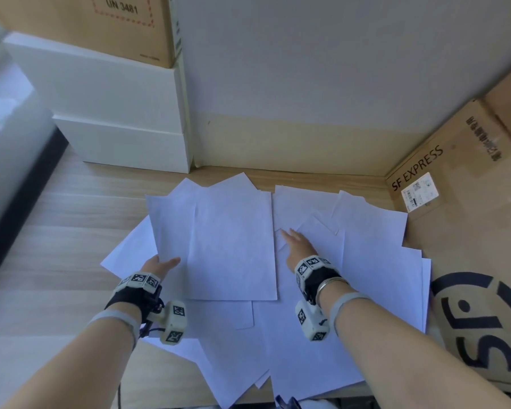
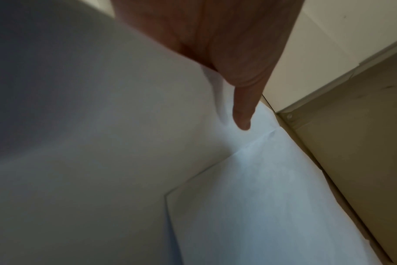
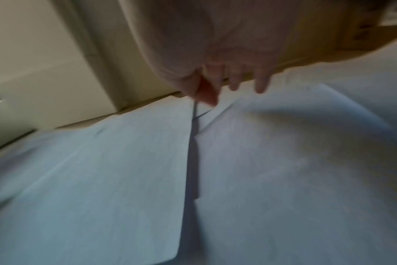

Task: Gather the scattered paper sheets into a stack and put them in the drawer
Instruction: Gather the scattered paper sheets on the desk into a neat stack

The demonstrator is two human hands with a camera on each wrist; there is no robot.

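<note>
Here, white paper sheets [image 1: 278,261] lie fanned across the bench [image 1: 56,231], centre frame. The left hand [image 1: 160,265] pinches the lower-left corner of a lifted sheet; the right hand [image 1: 297,245], fingers relaxed, rests just right of its edge, nearer the remaining loose pages.

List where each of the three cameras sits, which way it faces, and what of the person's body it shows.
Head: worn on the head, facing forward and down at the paper sheets on the wooden floor; shows both forearms, left hand and right hand.
Left wrist: looks along the left hand at a held sheet; shows palm and thumb.
Right wrist: looks along the right hand, blurred; shows fingers.
Shared: all three show the sheets; the cardboard box appears in head and left wrist.
</note>
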